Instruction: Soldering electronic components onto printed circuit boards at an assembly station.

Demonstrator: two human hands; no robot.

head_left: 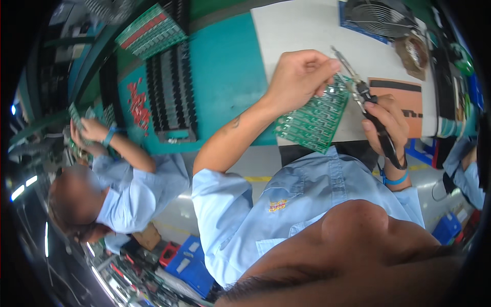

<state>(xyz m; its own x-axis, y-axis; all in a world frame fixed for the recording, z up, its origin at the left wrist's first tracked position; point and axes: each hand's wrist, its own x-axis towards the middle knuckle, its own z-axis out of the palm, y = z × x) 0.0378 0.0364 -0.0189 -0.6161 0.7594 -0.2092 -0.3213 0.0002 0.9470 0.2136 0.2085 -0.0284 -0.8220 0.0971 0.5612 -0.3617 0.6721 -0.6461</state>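
Note:
My left hand grips the top edge of a green circuit board, holding it tilted above the white bench top. My right hand is closed around the black handles of metal pliers, whose thin jaws point up past the board's upper right corner, next to my left fingertips. A blue band circles my right wrist.
A co-worker in a light blue shirt sits at my left, hands on another green board. Black trays and a stack of green boards lie on the teal surface. A fan, tape roll and orange card sit on the bench.

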